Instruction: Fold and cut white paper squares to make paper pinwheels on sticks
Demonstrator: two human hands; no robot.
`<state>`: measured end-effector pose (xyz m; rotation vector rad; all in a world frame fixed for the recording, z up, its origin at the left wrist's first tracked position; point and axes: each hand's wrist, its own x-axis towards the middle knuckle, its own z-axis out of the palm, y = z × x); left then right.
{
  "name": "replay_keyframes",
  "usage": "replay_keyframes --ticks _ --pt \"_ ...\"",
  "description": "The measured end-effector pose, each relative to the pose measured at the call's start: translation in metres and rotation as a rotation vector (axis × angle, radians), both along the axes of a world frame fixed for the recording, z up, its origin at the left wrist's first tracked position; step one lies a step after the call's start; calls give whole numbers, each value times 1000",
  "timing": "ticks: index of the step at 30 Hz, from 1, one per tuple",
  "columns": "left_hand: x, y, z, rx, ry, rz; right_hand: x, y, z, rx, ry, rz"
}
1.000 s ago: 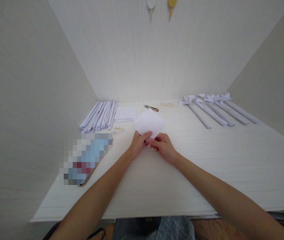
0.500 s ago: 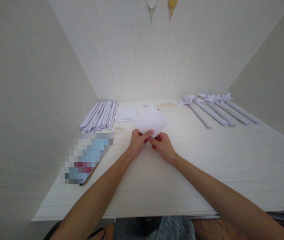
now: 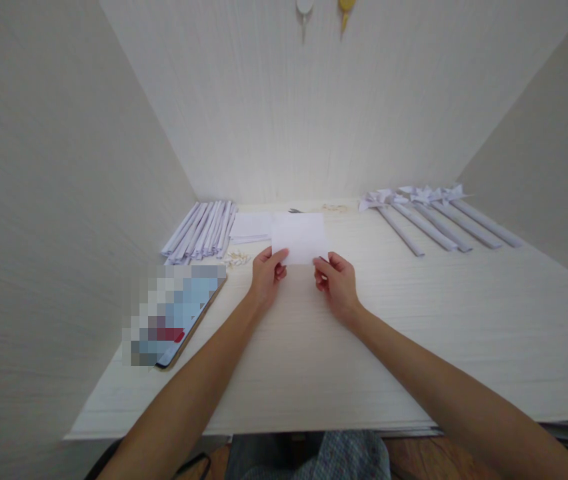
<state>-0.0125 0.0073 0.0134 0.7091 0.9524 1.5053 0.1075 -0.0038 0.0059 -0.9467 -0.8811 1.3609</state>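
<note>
A square sheet of white paper (image 3: 299, 237) is held up flat in front of me, its lower edge toward my body. My left hand (image 3: 268, 273) pinches its lower left corner, thumb on top. At the lower right corner, my right hand (image 3: 335, 280) grips the sheet between thumb and curled fingers. Just left of the sheet lies a stack of white paper squares (image 3: 250, 225). Behind the sheet, part of a pair of scissors (image 3: 295, 211) shows; the rest is hidden.
Several rolled paper sticks (image 3: 201, 230) lie at the back left, near small pale pieces (image 3: 238, 259). A phone (image 3: 184, 320) with a blurred screen rests by the left wall. Several paper pinwheels on sticks (image 3: 429, 217) line the back right. More small pieces (image 3: 334, 208) lie by the back wall.
The paper has turned from a corner-up diamond to a square-on position. My hands have moved apart, from meeting at one corner to holding two separate lower corners.
</note>
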Motion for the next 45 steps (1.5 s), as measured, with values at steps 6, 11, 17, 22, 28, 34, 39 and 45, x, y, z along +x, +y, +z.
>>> replay_keyframes --ticks 6,11,17,22,28,34,39,45 --pt "8 -8 -2 -55 145 -175 7 7 3 -15 134 -94" --pt "12 -11 -1 -49 169 -98 4 3 4 -10 97 30" --pt "9 -9 -3 -20 197 -64 -2 -6 1 -4 -72 286" --pt "10 -8 -4 -25 200 -12 -3 -5 -1 36 -62 299" --pt "11 -8 1 -36 107 44 -2 -3 -1 28 -29 292" --pt "11 -8 1 -21 116 15 -3 -2 -1 25 -80 288" --pt "11 -9 0 -17 132 20 -2 -2 0 -11 -67 319" --pt "10 -7 -1 -32 119 71 -1 -2 -1 55 -157 372"
